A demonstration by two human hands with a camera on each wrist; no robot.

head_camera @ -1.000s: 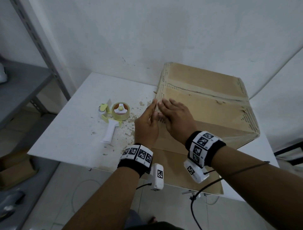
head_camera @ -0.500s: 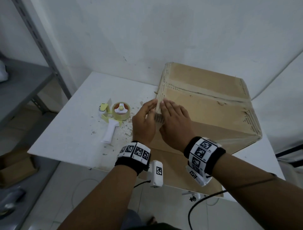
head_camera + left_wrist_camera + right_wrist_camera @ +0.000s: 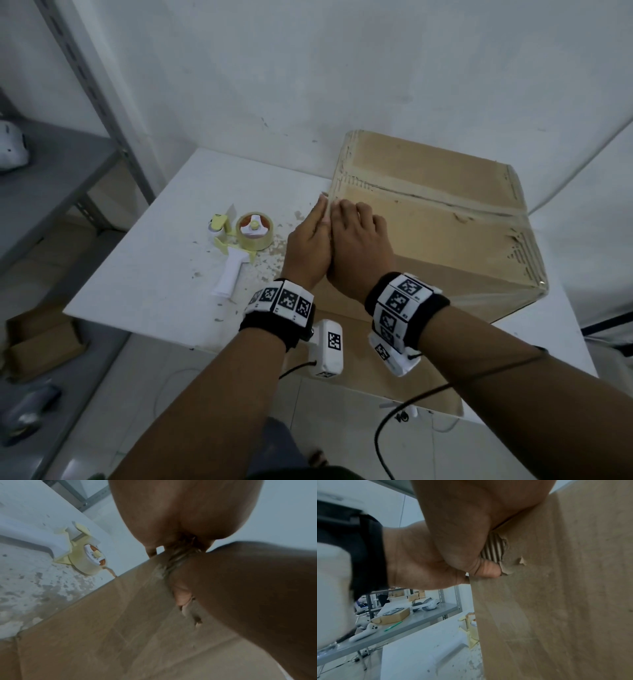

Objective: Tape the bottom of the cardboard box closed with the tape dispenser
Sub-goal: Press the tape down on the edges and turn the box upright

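Note:
A large cardboard box (image 3: 445, 233) lies tilted on the white table (image 3: 154, 267), its flapped face up with a seam (image 3: 445, 202) across it. My left hand (image 3: 310, 240) lies with straight fingers against the box's left side at the upper edge. My right hand (image 3: 359, 246) lies flat on the top face beside it, and the two hands touch. In the right wrist view a thumb (image 3: 488, 569) presses by a torn corrugated patch (image 3: 494, 547). The yellow-and-white tape dispenser (image 3: 253, 233) lies on the table left of the hands, held by nobody.
Cardboard crumbs (image 3: 270, 260) litter the table between dispenser and box. A flat cardboard sheet (image 3: 376, 377) under the box sticks out over the table's front edge. A grey metal shelf (image 3: 51, 178) stands at the left, a white wall behind. A cable (image 3: 394, 421) hangs from my right wrist.
The two hands, slightly apart half a second ago with the torn patch showing between them, have come together over the box's left edge. Box and dispenser have not moved.

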